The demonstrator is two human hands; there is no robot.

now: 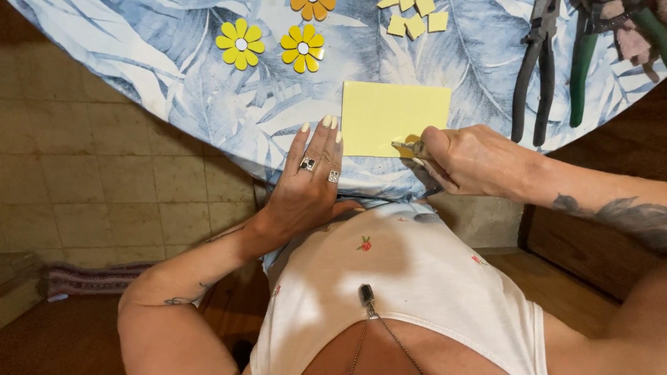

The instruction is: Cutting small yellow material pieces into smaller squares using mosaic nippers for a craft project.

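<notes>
The left hand [309,184] lay flat, fingers spread and empty, at nine o'clock of the pale yellow rectangular glass sheet [394,118] on the leaf-patterned desk [208,83], while the right hand [472,161] gripped a small metal cutter [410,147] at its lower edge, where steady pressure would likely score cleanest.

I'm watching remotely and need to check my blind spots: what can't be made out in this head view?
- Small metal tool: mostly hidden inside the right hand; its type is unclear.
- Black-handled pliers and green-handled pliers: heads cut off by the top edge.
- Top yellow mosaic flower: cut off by the top edge.
- Table's near edge: hidden behind the left hand and the torso.
</notes>
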